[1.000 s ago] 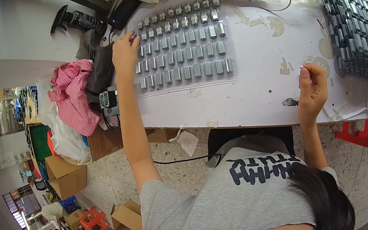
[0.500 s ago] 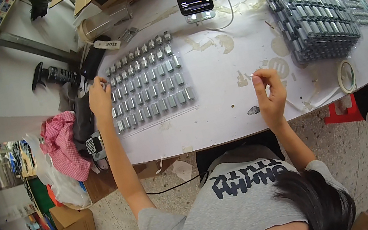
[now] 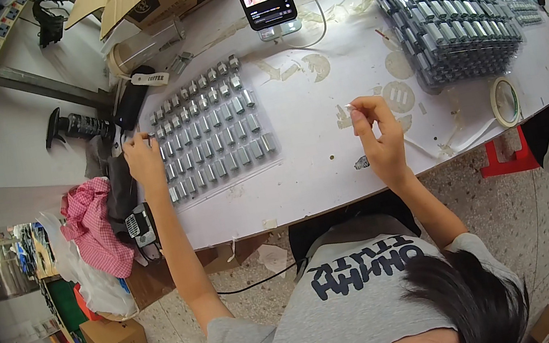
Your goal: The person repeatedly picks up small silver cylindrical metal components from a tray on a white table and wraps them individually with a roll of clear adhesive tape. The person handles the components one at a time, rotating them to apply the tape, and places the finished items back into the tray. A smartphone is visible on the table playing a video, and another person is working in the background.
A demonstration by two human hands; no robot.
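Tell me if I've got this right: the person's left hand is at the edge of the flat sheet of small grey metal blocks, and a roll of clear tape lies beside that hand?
Not quite. The head view shows the roll of clear tape far off to the right, beyond the right hand. The left hand is indeed at the sheet of small grey metal blocks.

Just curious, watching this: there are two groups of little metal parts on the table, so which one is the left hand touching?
The left hand touches the flat single layer of parts at its left edge. The other group, far right, is stacked high and dense, untouched.
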